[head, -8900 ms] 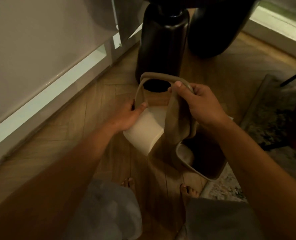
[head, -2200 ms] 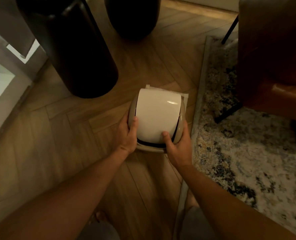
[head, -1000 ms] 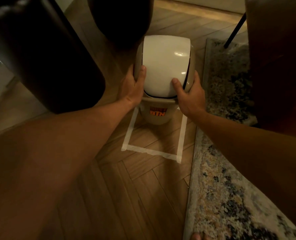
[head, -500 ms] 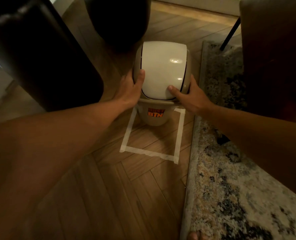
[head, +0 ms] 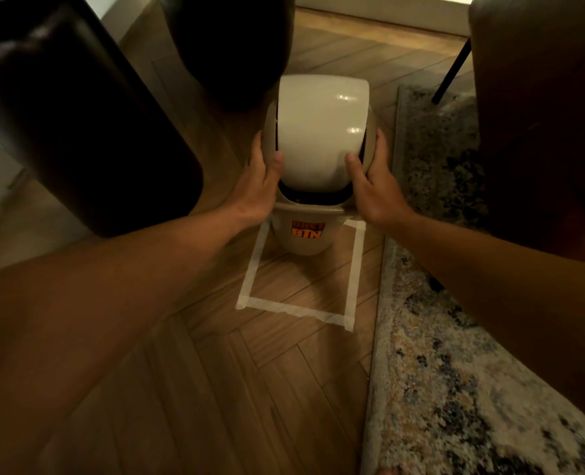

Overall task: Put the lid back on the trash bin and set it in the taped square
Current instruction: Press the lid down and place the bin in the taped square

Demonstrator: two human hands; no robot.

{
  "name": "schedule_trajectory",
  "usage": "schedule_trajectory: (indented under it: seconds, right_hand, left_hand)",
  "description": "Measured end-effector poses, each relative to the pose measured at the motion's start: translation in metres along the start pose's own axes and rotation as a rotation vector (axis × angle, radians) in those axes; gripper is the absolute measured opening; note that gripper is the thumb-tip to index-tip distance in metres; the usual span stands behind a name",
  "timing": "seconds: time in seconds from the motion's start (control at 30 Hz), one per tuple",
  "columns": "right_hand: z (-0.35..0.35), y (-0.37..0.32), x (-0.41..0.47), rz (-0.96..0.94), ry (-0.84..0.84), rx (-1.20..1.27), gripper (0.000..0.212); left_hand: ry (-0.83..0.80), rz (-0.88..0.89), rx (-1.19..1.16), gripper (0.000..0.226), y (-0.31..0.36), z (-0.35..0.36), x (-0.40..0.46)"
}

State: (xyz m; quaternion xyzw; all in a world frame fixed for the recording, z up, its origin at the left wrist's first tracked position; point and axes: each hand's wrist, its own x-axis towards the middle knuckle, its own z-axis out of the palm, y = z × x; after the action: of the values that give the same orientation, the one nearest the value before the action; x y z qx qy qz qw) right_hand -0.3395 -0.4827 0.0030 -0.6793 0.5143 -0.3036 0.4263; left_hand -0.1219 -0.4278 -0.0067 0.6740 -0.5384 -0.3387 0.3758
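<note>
A small beige trash bin (head: pixel 303 240) with an orange "BIN" label stands on the wood floor inside the white taped square (head: pixel 296 311), toward its far side. Its lid (head: pixel 318 132), a beige frame with a glossy white swing flap, sits on top of the bin; the flap is tipped so a dark gap shows at its near edge. My left hand (head: pixel 260 183) grips the lid's left side with the thumb on the flap. My right hand (head: pixel 370 180) grips the right side the same way.
Two tall dark cylinders stand close by, one at the left (head: pixel 78 114) and one behind the bin (head: pixel 229 46). A patterned rug (head: pixel 455 371) borders the square on the right, with a brown chair (head: pixel 541 114) and its thin black leg above it.
The bin has come down into the far part of the taped square. Both hands have kept their hold on the lid's sides, and the flap now shows a wider dark gap.
</note>
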Motion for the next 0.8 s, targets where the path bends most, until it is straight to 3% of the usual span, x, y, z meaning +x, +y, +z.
schedule_trajectory:
  seconds: [0.37, 0.6, 0.8]
  right_hand:
    - [-0.005, -0.004, -0.005, 0.12, -0.035, 0.053, 0.065]
    - [-0.01, -0.01, -0.035, 0.161, -0.102, 0.048, 0.069]
    - [-0.014, -0.01, -0.061, 0.164, -0.143, 0.047, 0.073]
  left_hand:
    - [-0.003, -0.111, -0.125, 0.062, 0.011, 0.003, -0.012]
    - [-0.041, -0.141, -0.191, 0.076, 0.005, -0.003, -0.031]
    - [-0.113, -0.192, -0.194, 0.063, 0.014, -0.01, -0.051]
